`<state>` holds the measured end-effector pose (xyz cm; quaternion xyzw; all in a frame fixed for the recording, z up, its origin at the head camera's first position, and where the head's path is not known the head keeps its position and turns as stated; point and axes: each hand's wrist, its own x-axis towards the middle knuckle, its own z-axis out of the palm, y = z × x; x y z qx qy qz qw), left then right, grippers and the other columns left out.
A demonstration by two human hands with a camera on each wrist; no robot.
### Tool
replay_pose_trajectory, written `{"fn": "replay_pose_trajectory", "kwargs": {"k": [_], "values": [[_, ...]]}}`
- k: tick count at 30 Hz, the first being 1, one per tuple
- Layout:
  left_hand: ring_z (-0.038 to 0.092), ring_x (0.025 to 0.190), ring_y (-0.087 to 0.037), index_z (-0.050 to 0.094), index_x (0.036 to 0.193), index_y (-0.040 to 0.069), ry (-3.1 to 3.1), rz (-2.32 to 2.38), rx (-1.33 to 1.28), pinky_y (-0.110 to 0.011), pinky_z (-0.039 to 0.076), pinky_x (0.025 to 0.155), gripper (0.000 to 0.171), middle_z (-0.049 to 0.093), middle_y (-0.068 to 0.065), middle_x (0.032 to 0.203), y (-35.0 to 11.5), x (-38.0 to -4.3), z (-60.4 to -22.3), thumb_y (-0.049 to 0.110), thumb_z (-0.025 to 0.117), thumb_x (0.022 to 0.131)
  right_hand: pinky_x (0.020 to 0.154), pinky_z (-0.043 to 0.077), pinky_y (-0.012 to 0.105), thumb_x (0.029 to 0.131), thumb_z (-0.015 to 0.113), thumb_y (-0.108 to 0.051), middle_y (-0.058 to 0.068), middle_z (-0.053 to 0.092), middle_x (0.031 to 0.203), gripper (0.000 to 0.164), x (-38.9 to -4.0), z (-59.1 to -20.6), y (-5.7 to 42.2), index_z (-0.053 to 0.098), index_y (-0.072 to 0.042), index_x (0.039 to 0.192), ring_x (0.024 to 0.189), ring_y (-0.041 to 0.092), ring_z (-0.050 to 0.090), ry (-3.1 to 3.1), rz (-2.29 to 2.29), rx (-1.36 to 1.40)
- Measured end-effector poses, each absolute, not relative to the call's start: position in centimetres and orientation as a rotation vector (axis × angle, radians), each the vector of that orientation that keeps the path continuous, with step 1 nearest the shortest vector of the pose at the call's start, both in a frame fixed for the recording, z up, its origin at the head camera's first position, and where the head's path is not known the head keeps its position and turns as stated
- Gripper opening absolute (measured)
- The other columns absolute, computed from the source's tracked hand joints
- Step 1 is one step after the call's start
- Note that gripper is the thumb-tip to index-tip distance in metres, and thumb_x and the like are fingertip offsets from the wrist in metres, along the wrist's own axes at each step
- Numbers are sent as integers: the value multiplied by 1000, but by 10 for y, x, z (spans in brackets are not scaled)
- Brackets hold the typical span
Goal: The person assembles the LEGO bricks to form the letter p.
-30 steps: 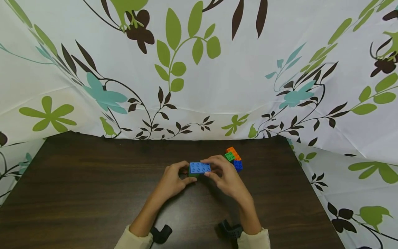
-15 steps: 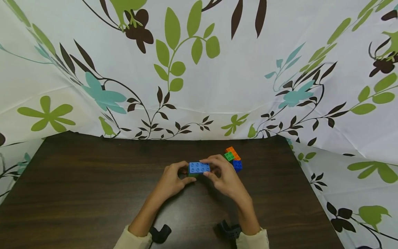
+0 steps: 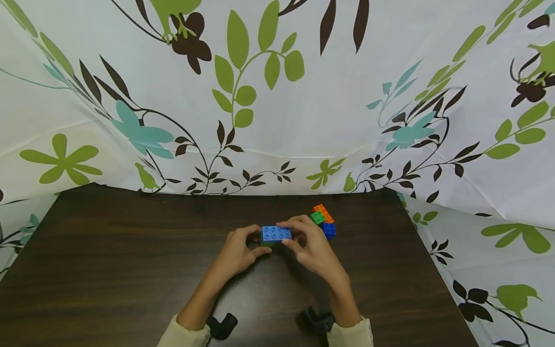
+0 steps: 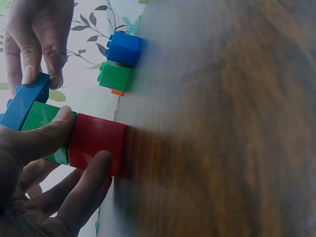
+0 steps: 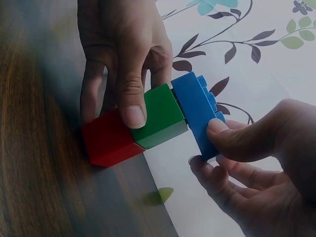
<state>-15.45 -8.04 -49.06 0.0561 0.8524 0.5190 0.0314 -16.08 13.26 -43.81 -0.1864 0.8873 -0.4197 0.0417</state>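
A light-blue eight-stud toy brick (image 3: 276, 233) lies across the top of a green brick (image 5: 160, 118), which sits on a red brick (image 5: 111, 138) standing on the table. The blue one overhangs to the right; a thin dark line shows between it and the green, so I cannot tell if they are fully joined. My left hand (image 3: 238, 249) grips the stack from the left, its thumb on the green brick and fingers by the red one. From the right, my right hand (image 3: 314, 246) pinches the overhanging end of the blue brick between thumb and fingers.
Behind my right hand, a cluster of an orange brick (image 3: 323, 213), another green brick (image 3: 317, 218) and a dark-blue brick (image 3: 329, 231) stands on the dark wooden table (image 3: 130, 250). A leaf-patterned cloth (image 3: 277, 120) hangs along the table's far edge.
The head view has drifted slightly, so everything appears a little further left. Both hands keep the same hold on the bricks.
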Motion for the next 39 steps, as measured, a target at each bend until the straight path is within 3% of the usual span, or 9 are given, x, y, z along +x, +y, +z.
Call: {"fn": "replay_pose_trajectory", "kwargs": {"k": [16, 25, 39], "values": [[76, 97, -23, 77, 109, 9, 2632, 1584, 178, -47, 63, 89, 29, 81, -9, 108, -79, -155, -490, 9, 92, 84, 80, 58, 24, 95, 79, -1, 8, 66, 125, 37, -160, -437, 132, 77, -14, 129, 91, 15, 61, 2753, -1219, -574], [76, 98, -23, 77, 110, 8, 2632, 1574, 181, -47, 63, 89, 30, 81, -10, 109, -79, -156, -490, 9, 92, 84, 85, 61, 34, 96, 79, -2, 7, 64, 125, 36, -158, -434, 131, 77, -15, 130, 95, 14, 62, 2784, -1174, -597], [75, 97, -22, 77, 108, 10, 2651, 1545, 180, -46, 62, 88, 28, 80, -8, 107, -80, -156, -491, 10, 93, 85, 77, 54, 24, 97, 77, -1, 9, 60, 125, 36, -154, -431, 123, 76, -12, 132, 90, 13, 56, 2829, -1093, -620]]}}
